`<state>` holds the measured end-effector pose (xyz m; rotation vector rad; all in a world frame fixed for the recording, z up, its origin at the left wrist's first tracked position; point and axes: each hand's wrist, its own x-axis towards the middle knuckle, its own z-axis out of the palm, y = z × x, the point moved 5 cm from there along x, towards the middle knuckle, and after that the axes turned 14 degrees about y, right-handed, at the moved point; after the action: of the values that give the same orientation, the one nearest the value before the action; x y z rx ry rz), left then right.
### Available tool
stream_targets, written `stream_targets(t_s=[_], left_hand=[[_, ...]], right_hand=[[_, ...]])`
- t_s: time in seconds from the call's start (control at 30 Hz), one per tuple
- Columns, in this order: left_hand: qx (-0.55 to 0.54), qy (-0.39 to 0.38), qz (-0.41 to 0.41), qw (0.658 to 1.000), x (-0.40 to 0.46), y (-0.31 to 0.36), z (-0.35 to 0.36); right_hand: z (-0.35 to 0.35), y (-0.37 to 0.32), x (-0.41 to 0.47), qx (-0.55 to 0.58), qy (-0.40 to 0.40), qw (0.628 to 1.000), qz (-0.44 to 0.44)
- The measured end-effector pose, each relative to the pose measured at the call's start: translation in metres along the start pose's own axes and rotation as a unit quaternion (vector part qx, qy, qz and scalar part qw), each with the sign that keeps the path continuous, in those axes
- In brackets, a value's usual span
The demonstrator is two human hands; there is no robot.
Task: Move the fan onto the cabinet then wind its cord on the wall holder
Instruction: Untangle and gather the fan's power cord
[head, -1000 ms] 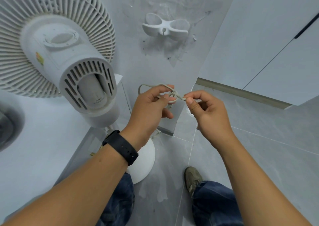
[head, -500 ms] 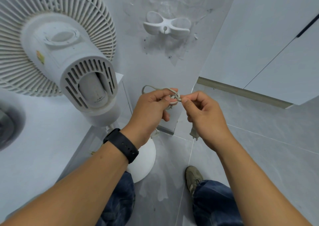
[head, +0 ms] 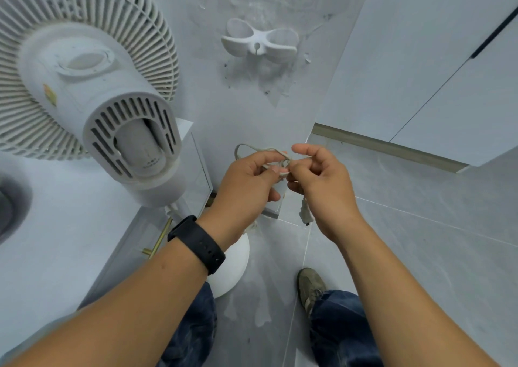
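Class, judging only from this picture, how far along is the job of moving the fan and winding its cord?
Done: the fan seems to stand on the cabinet. In hand: the left hand and right hand pinch the cord, its plug dangling. Left: the wall holder carries no cord yet.

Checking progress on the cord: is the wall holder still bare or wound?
Bare. The wall holder shows both lobes with no cord; the cord is pinched between left hand and right hand.

White ribbed plastic fan grille [head: 84, 58] cut off by top and left edges. Round white fan base [head: 235, 265] mostly hidden behind left forearm. Thin beige cord [head: 252, 149] lost inside curled fingers; knot unreadable.
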<state>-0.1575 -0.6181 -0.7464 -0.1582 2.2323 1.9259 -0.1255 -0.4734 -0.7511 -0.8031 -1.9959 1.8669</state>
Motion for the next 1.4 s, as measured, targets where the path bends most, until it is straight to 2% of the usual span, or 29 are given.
stream_targets(t_s=[0.1, 0.2, 0.3, 0.4, 0.5, 0.73, 0.87, 0.97, 1.1, 1.23, 1.4], left_hand=[[-0.009, -0.001, -0.010, 1.000, 0.001, 0.001, -0.001], [-0.013, 0.001, -0.014, 1.000, 0.000, 0.001, -0.002], [-0.012, 0.012, -0.036, 0.999, 0.001, -0.003, -0.003], [-0.022, 0.015, -0.088, 0.996, 0.001, -0.005, -0.004], [-0.026, -0.003, -0.108, 0.994, 0.000, -0.008, -0.002], [0.006, 0.016, -0.068, 0.998, 0.005, -0.005, -0.007], [0.052, 0.002, -0.010, 0.999, 0.003, 0.003, -0.008], [0.070, -0.034, 0.018, 0.997, 0.003, 0.006, -0.007], [0.064, -0.030, 0.017, 0.997, 0.006, 0.004, -0.009], [0.037, -0.012, -0.016, 0.999, 0.008, 0.004, -0.011], [-0.016, 0.000, -0.055, 0.998, 0.008, 0.004, -0.011]], right_hand=[[0.000, 0.004, 0.000, 0.094, -0.020, 0.991, 0.091], [0.002, 0.008, 0.000, 0.101, -0.043, 0.986, 0.129], [0.005, 0.009, -0.002, 0.040, -0.051, 0.994, 0.084], [0.005, 0.003, -0.003, -0.045, -0.033, 0.998, -0.019], [0.006, -0.005, -0.006, -0.043, -0.032, 0.996, -0.075], [0.002, -0.009, -0.004, -0.071, -0.074, 0.990, -0.101], [-0.014, -0.010, 0.005, -0.141, 0.005, 0.974, -0.178], [-0.013, -0.013, 0.006, -0.204, 0.002, 0.947, -0.247], [-0.012, -0.015, 0.002, -0.177, -0.022, 0.955, -0.238], [-0.007, -0.010, 0.000, -0.115, -0.077, 0.977, -0.165], [-0.004, -0.012, -0.006, -0.103, -0.054, 0.980, -0.160]])
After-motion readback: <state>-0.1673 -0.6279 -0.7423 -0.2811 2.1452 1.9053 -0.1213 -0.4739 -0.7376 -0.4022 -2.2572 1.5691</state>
